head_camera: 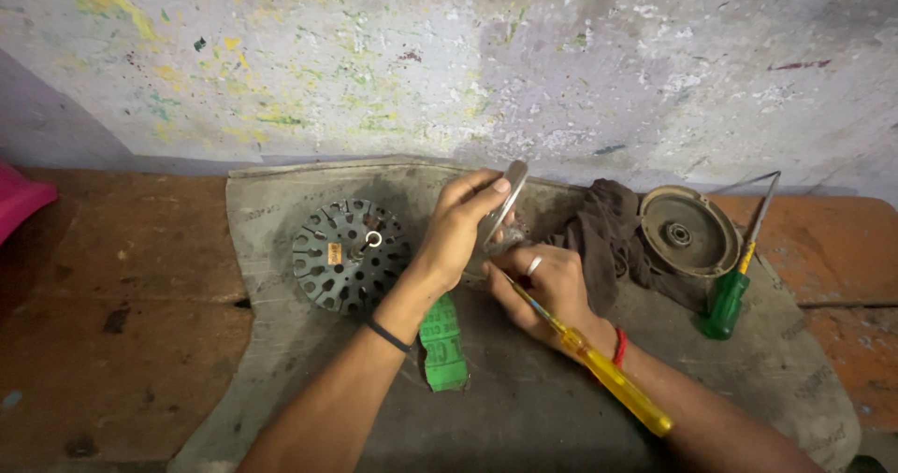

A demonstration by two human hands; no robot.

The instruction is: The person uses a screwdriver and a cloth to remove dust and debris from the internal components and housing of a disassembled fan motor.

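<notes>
Left hand (458, 234): grip closed on a thin round metal cover (502, 206), held on edge and tilted, thumb along its rim, fingers wrapped behind.

Right hand (547, 291): grip closed around a yellow-handled screwdriver (608, 375); shaft runs up toward the lower edge of the cover, handle trails back over the wrist. Ring on one finger, red thread at the wrist.

Just left of the left hand: slotted round stator core (348, 253), lying flat, apart from the fingers.

Below the left wrist: green paper scrap (444, 347).

Right of both hands: dark cloth (613, 239), bunched, touching a dished round end cap (687, 232) that leans on it.

Further right: green-handled screwdriver (734, 291), lying near the mat's right edge.

Beneath all: grey mat (524, 417) on the tabletop (122, 295); open room to the near side and far left. Paint-flecked wall (449, 61) closes the far edge.
</notes>
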